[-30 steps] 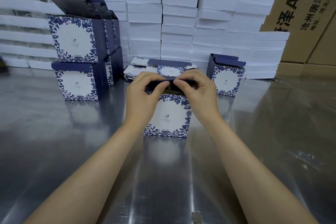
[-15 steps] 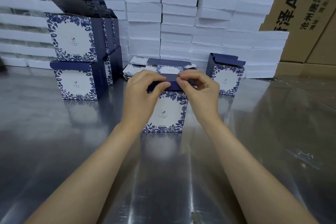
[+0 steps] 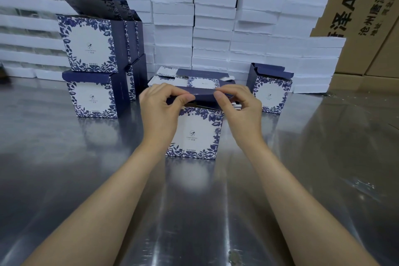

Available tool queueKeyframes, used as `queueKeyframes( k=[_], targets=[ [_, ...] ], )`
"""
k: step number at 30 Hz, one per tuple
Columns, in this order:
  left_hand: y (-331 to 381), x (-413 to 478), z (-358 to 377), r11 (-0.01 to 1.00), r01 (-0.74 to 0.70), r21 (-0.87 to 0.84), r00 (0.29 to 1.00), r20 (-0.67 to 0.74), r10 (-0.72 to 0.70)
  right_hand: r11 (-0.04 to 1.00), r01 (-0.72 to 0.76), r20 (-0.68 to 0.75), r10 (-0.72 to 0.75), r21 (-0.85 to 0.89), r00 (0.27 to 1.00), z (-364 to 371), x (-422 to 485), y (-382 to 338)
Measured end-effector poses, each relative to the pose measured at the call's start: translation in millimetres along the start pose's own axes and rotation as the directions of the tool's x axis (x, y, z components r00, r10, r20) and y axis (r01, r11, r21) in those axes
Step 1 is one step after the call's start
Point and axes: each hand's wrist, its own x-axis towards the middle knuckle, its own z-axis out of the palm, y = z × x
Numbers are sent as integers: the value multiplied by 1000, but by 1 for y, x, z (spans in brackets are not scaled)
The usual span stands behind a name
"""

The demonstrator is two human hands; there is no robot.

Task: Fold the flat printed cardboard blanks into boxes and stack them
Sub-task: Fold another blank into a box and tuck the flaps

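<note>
A blue-and-white floral printed box (image 3: 197, 134) stands upright on the steel table (image 3: 194, 211) in front of me. Its dark blue lid flap (image 3: 203, 94) is raised over the open top. My left hand (image 3: 160, 108) pinches the flap's left end between thumb and fingers. My right hand (image 3: 239, 108) pinches its right end the same way. Behind the box lies a low pile of flat printed blanks (image 3: 194, 81). Folded boxes stand stacked two high at the left (image 3: 90, 71), their upper lids open. One more folded box (image 3: 271, 90) stands at the right.
Stacks of white foam slabs (image 3: 216, 28) form a wall across the back of the table. Brown shipping cartons (image 3: 356, 6) with black lettering rise behind them. The table's reflective surface stretches toward me between my forearms.
Both hands have kept their pinch on the dark lid flap and lifted it slightly above the box's front edge. The box has stayed in place.
</note>
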Motion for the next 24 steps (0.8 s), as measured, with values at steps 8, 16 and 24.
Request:
queueKeyframes(
  k=[8, 16, 24],
  targets=[
    [1, -1, 3, 987, 51, -151, 997, -54, -60, 1000, -1, -3, 1, 20, 1000, 0, 4, 0],
    [0, 4, -5, 975, 166, -148, 985, -28, -172, 988, -92, -3, 93, 120, 996, -4, 6, -3],
    [4, 3, -3, 973, 92, -213, 995, 43, -85, 935, -146, -164, 208, 323, 964, -2, 9, -10]
  ],
)
